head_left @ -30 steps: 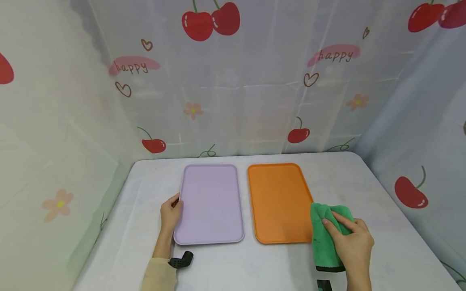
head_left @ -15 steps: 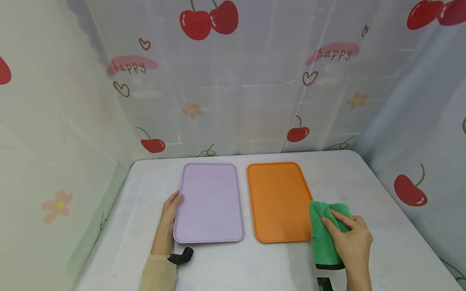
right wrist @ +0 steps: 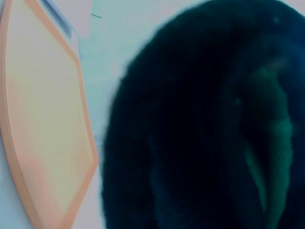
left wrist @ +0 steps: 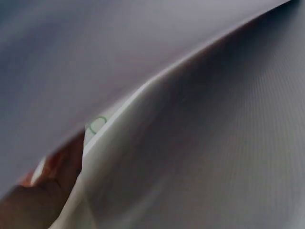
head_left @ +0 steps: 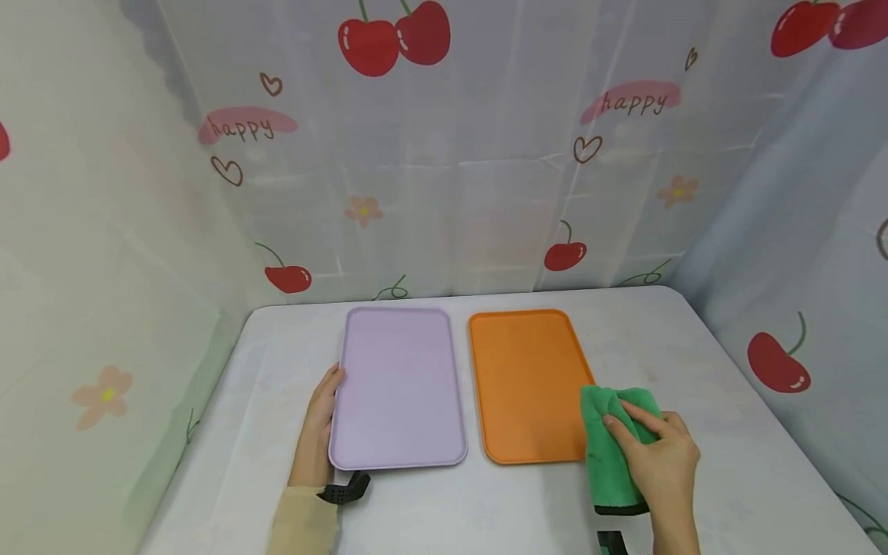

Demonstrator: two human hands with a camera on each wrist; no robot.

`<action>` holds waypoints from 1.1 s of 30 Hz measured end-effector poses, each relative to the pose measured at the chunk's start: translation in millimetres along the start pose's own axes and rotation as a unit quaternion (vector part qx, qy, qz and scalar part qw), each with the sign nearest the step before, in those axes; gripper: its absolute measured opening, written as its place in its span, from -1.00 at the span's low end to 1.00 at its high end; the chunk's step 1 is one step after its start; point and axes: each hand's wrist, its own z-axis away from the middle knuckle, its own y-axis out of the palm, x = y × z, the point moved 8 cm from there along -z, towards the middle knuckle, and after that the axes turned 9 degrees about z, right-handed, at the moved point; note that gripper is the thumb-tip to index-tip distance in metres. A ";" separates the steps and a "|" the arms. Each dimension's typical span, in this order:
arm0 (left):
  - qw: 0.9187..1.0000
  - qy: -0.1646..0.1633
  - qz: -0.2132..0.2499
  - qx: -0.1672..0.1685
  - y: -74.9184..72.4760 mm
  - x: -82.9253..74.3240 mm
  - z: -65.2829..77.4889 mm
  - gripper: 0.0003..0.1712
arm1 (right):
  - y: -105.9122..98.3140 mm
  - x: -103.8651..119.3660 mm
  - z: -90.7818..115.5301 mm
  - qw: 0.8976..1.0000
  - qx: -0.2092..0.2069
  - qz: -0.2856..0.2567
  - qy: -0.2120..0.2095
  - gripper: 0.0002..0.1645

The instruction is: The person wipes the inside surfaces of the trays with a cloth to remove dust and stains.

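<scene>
My left hand (head_left: 322,405) grips a lilac rectangular tray (head_left: 398,389) by its left long edge, with part of the hand hidden beneath the rim. From the left wrist view, the tray (left wrist: 71,57) stands off the tabletop at an angle, and dark fingers (left wrist: 40,205) show at its edge. On the right, a folded green towel (head_left: 610,470) with a black hem is pinched between the thumb and fingers of my right hand (head_left: 662,459). The towel hangs over the lower right edge of an orange tray (head_left: 530,385). It looks dark and close in the right wrist view (right wrist: 190,119).
A white-covered table (head_left: 486,509) carries both trays, orange beside lilac with a narrow gap. Curtains (head_left: 451,185) printed with cherries and "happy" enclose the back and sides. A small black-and-green strip (head_left: 612,542) shows at the front edge below the towel.
My left hand has slid further under the lilac tray's edge, and that tray has risen slightly. My right hand keeps its hold on the towel; the head view has shifted a little.
</scene>
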 end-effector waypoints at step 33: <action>0.981 0.146 0.084 0.092 135.3 -54.4 77.9 -0.82 | -20.3 97.1 -23.3 0.982 -0.082 -0.148 -0.087 -0.62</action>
